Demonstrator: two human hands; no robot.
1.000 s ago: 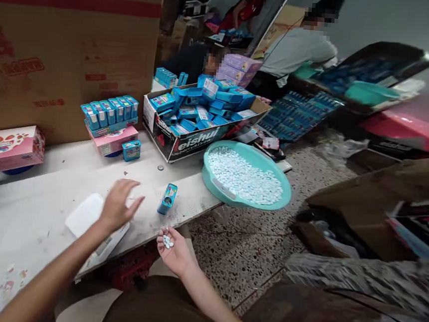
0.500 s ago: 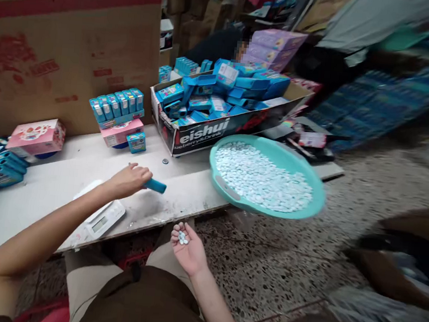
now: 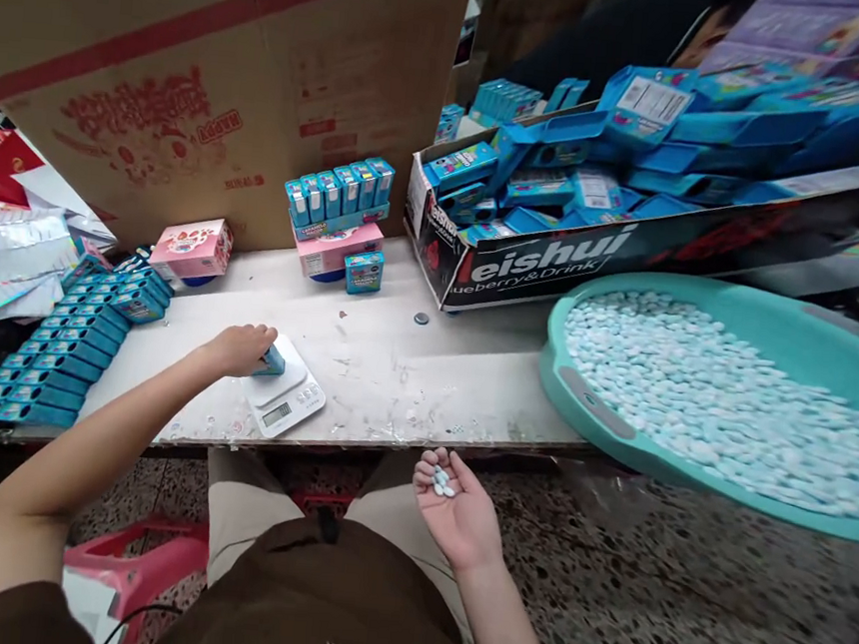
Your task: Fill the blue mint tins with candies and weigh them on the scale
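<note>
My left hand (image 3: 243, 349) has its fingers closed on a small blue candy box (image 3: 271, 360). The box is at the plate of a white digital scale (image 3: 294, 408); my fingers hide part of it. Palm up in front of the table edge, my right hand (image 3: 463, 525) cups several pale blue, pill-shaped candies (image 3: 443, 482) in curled fingers. To its right, a large turquoise basin (image 3: 587, 411) holds a heap of the same kind of candies.
Rows of blue boxes (image 3: 66, 355) stand at the left. Behind are pink boxes (image 3: 193, 246), one topped with upright blue packs (image 3: 339, 194). A black carton (image 3: 524, 270) overflows with blue boxes. A round cap (image 3: 421, 318) lies on the white table (image 3: 394, 389). Another person sits beyond.
My left hand has brought the blue box back over the scale. My right hand still cups the candies. The view has turned left, so the scale and left-hand box rows show more fully.
</note>
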